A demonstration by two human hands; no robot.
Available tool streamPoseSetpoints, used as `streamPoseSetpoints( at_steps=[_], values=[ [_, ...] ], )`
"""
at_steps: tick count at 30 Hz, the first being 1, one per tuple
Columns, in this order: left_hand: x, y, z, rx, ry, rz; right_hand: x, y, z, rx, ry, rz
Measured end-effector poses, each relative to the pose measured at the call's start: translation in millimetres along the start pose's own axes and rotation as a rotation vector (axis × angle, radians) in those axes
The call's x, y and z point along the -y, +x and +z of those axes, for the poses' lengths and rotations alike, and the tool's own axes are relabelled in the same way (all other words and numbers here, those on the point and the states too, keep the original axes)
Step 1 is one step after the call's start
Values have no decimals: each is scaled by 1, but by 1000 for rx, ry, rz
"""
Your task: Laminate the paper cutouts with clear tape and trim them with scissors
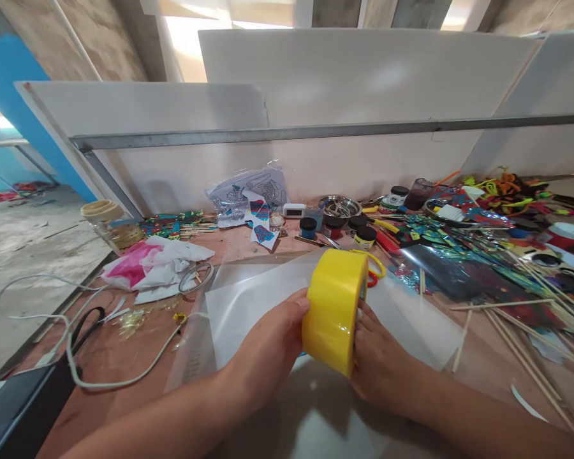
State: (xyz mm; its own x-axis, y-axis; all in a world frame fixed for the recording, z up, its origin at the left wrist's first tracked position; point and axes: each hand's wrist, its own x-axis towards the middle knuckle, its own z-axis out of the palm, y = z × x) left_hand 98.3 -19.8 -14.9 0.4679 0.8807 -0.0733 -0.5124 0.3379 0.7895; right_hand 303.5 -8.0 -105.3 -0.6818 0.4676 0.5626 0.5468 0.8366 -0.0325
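Reddish-brown tabletop [115,350] bears a flat white sheet [258,306]; left hand [277,331] and right hand [375,350] both grip a wide glossy yellow tape roll [332,306], apparently no strip pulled yet.

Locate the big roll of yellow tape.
In the head view, the yellow tape roll is just right of centre, held between the left hand and right hand, over the white sheet.

Blown-out light behind the white panel [363,83] — glints on yellow tape [332,306], edges stretched.
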Motion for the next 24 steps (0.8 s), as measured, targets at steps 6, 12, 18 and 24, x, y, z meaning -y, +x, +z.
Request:
streamPoseSetpoints(
  at_steps=[6, 12, 18, 24],
  values=[
    [-3, -2, 0, 44, 199, 54, 1, 0, -3, 17, 20, 32],
    [-6, 1, 2, 58, 138, 30, 0, 3, -3, -7, 6, -1],
    [-10, -2, 1, 82, 202, 23, 0, 2, -3, 18, 1, 15],
    [-4, -1, -2, 24, 276, -7, 0, 4, -6, 27, 23, 9]
  ],
)
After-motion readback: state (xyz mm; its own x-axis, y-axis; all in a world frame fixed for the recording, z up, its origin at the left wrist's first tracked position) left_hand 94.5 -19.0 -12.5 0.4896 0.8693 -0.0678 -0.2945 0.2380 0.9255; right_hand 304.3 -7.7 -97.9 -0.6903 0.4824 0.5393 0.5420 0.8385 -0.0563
